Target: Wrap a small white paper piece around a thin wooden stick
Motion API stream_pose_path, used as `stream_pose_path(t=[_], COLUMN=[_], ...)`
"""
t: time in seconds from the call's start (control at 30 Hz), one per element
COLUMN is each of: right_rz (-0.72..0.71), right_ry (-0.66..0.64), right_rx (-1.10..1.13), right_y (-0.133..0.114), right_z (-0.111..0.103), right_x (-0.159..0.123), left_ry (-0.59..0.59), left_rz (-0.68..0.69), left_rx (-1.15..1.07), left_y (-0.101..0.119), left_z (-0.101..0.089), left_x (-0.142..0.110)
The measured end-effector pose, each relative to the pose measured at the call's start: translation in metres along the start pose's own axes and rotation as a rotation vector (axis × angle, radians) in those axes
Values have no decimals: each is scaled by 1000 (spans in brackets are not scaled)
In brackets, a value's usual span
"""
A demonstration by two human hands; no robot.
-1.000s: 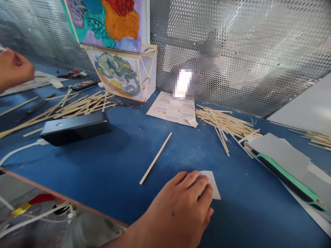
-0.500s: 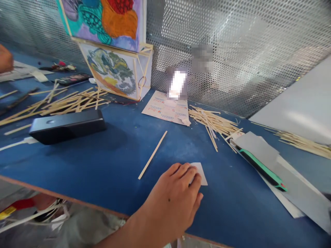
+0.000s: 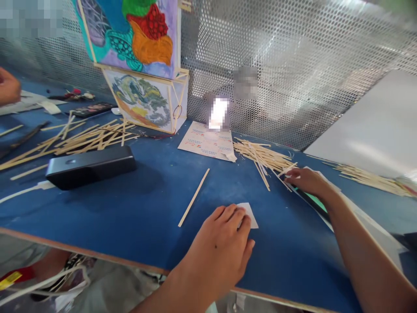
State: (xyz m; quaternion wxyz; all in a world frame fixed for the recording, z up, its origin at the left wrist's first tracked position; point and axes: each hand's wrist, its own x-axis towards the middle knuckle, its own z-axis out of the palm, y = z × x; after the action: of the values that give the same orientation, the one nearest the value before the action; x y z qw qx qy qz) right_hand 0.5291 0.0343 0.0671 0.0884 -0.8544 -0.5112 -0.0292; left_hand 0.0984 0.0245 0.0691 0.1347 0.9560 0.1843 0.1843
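Note:
My left hand (image 3: 224, 239) lies palm down at the front of the blue table, its bent fingers pressing on a small white piece of paper (image 3: 250, 216). Left of that hand, a single flat wooden stick (image 3: 194, 198) lies slanted on the table. My right hand (image 3: 308, 180) reaches over a green and black utility knife (image 3: 313, 202), its fingertips close to the near ends of a pile of thin wooden sticks (image 3: 260, 153). Its fingers look slightly apart, and I see nothing held in them. Part of the knife is hidden under the hand and wrist.
White and grey sheets (image 3: 368, 221) lie under the right forearm. A black box-shaped device (image 3: 91, 167) with a white cable stands left, before more sticks (image 3: 94, 137). Painted panels (image 3: 141, 100) and a perforated metal screen (image 3: 276, 56) rise behind. Another person's hand (image 3: 9, 87) shows far left.
My right hand has come in from the right and now covers part of the utility knife. My left hand stays on the piece of paper. The view has shifted slightly.

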Motion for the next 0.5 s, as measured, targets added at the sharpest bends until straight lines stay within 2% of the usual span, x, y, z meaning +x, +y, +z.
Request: stream_pose_path(t=[0.13,0.27,0.37,0.5], right_rz=[138,165,163,184], right_ry=[-91,-82,52,342], right_rx=[240,589,823,1067], right_y=[1,-1,-4,-10], right_z=[1,1,-4,-16], right_x=[-4,-13,-14,-8], left_ry=[5,10,22,28], left_rz=[1,5,10,5], left_rx=[-2,0,3,7], left_y=[0,-1,-1,0], left_z=[-1,0,0,0], left_x=[-1,-2,-2,-2])
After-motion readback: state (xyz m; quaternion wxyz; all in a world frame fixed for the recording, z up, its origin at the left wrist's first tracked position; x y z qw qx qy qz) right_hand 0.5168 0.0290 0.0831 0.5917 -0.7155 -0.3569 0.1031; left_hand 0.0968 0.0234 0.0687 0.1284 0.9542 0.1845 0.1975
